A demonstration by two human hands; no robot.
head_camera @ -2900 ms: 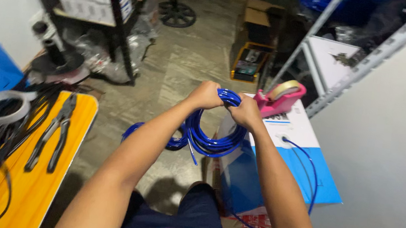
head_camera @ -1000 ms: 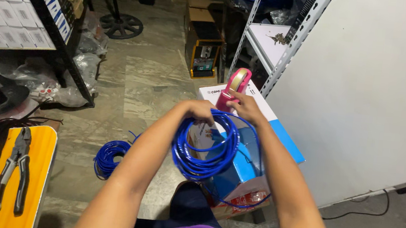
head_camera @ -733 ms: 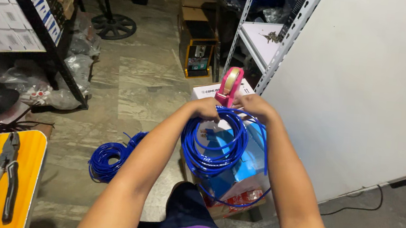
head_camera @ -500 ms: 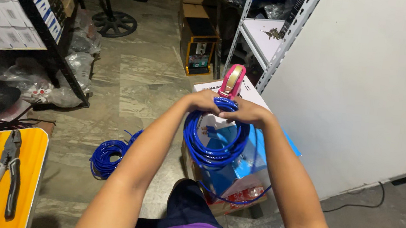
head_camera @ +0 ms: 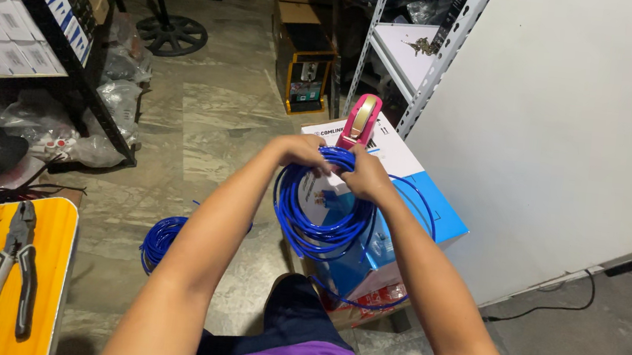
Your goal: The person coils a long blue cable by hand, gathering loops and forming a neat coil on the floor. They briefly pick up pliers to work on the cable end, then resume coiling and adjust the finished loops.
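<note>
Both hands hold a coil of blue cable [head_camera: 316, 228] by its top, out in front of me. My left hand [head_camera: 301, 153] grips the left side of the bundle's top, and my right hand [head_camera: 363, 175] pinches it just beside. The loops hang down over a blue and white carton [head_camera: 426, 198]. A pink tape dispenser [head_camera: 360, 119] stands on the carton just beyond my fingers. A loose strand of the blue cable arcs to the right and down along the carton's side.
A second blue cable coil [head_camera: 163, 237] lies on the floor at left. Pliers [head_camera: 10, 272] and black cables rest on a yellow surface [head_camera: 50, 291] at lower left. Metal shelving [head_camera: 412, 63] and a white wall panel stand to the right; a shelf of small boxes [head_camera: 6, 24] is at left.
The hands have stayed on top of the coil, working it in small turns near the tape dispenser. The view has shifted a little.
</note>
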